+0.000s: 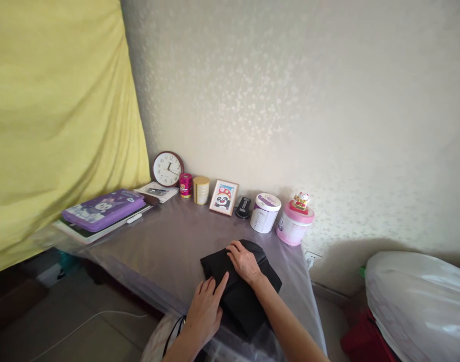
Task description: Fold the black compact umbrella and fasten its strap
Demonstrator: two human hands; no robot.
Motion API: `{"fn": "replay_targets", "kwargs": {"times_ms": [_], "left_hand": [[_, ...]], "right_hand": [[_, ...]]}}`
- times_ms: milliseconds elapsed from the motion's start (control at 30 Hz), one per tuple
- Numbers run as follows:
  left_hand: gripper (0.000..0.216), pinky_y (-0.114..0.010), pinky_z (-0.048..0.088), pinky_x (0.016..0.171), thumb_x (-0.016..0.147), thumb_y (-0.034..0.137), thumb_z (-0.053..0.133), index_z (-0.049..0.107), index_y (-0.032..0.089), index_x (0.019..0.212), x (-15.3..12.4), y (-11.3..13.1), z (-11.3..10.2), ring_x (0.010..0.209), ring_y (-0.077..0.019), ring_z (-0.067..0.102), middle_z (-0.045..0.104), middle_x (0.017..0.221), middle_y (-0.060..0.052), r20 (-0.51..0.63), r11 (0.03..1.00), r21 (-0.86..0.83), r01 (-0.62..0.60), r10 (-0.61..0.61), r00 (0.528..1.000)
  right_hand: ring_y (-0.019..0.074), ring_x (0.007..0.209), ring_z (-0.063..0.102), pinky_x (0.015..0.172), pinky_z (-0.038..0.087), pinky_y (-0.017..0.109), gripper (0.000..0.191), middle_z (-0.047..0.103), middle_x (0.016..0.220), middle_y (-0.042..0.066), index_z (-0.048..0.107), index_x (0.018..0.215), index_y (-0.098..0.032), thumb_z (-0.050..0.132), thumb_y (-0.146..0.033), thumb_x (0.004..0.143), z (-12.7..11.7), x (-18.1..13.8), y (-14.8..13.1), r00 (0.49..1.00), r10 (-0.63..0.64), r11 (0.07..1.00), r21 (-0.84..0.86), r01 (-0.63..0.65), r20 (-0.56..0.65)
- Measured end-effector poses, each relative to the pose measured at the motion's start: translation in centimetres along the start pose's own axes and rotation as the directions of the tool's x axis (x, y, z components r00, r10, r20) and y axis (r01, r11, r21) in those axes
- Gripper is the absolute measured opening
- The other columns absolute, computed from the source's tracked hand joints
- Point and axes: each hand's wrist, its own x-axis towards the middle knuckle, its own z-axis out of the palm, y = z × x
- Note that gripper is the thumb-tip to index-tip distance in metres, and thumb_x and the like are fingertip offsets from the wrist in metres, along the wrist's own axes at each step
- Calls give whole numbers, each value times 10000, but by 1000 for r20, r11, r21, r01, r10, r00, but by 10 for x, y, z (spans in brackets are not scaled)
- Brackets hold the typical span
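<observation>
A black folded fabric item (237,296), perhaps a bag, lies on the near right part of the table; its exact kind does not show. My right hand (243,261) rests on top of it, palm down, with the fingers slightly bent on the cloth. At its left edge is my left hand (205,306), fingers stretched and the index finger touching the fabric. The thumb points low, near the table's front edge. Neither hand visibly grips the item.
The table (158,251) has a plastic cover. Along the wall stand a clock (168,169), a pink can (185,185), a yellow-lidded jar (201,191), a panda picture (223,198), a white tub (265,213) and a pink tub (295,226). A purple case (103,208) lies left.
</observation>
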Motion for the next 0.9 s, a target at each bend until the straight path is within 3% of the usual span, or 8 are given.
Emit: {"fn": "replay_targets", "kwargs": {"times_ms": [100, 233, 367, 500, 567, 667, 800, 900], "left_hand": [[839, -382, 218, 1085, 701, 65, 408, 130, 244, 1472, 0, -2, 0, 1271, -222, 354, 467, 1345, -69, 2, 1000, -17, -19, 19, 1000], [828, -364, 235, 1074, 712, 66, 403, 131, 255, 1471, 0, -5, 2, 1256, -210, 365, 464, 1342, -60, -1, 999, -36, -22, 22, 1000], [829, -364, 234, 1075, 710, 73, 406, 128, 245, 1472, 1, -4, 1, 1252, -210, 371, 465, 1352, -58, 18, 999, -51, 11, -10, 1000], [788, -361, 239, 1080, 708, 86, 410, 195, 169, 1462, 2, -2, -4, 1255, -218, 378, 460, 1376, -84, 48, 997, -63, 43, -40, 998], [772, -357, 241, 1083, 706, 85, 413, 226, 145, 1453, 2, -2, -5, 1256, -218, 380, 461, 1375, -89, 62, 997, -54, 54, -51, 997], [761, -346, 246, 1082, 708, 78, 409, 243, 143, 1448, 3, -2, -4, 1252, -212, 389, 469, 1361, -85, 62, 997, -47, 60, -57, 996], [747, -348, 248, 1085, 717, 83, 412, 255, 142, 1444, 4, -2, -3, 1273, -224, 375, 440, 1384, -99, 69, 997, -48, 64, -61, 996], [731, -366, 241, 1089, 723, 94, 422, 280, 161, 1437, 4, -2, -5, 1291, -245, 360, 392, 1418, -110, 78, 994, -36, 105, -102, 992]], "right_hand": [[165, 987, 605, 902, 477, 303, 276, 630, 1062, 69, 610, 1030, -213, 341, -250, 981, -4, -23, -6, 991, -107, 986, 117, 115, -77], [202, 1077, 580, 1005, 398, 429, 265, 669, 1078, 72, 635, 1050, -220, 386, -266, 972, -2, -41, 4, 984, -158, 979, 114, 167, -82], [211, 1131, 563, 1029, 367, 456, 285, 677, 1109, 71, 653, 1064, -212, 393, -280, 970, 4, -27, 40, 996, -62, 996, 52, 66, -62], [187, 1005, 634, 916, 467, 357, 330, 706, 1028, 50, 679, 976, -230, 352, -280, 980, 2, -6, 78, 997, 61, 998, 15, -60, -47], [207, 991, 639, 898, 471, 373, 353, 694, 1052, 81, 674, 989, -218, 327, -284, 985, -3, -3, 83, 990, 114, 993, -2, -114, -78], [237, 1115, 573, 985, 402, 430, 355, 650, 1156, 113, 643, 1087, -182, 325, -304, 985, -9, -9, 64, 990, 84, 996, 19, -82, -115], [183, 1156, 542, 1048, 340, 386, 315, 690, 1074, 40, 646, 1078, -230, 360, -322, 985, -6, -20, 19, 971, -236, 958, 174, 229, 21], [177, 1033, 611, 1023, 351, 382, 289, 716, 960, 27, 675, 947, -227, 410, -342, 970, 1, -12, 12, 969, -215, 972, 119, 201, 125]]}}
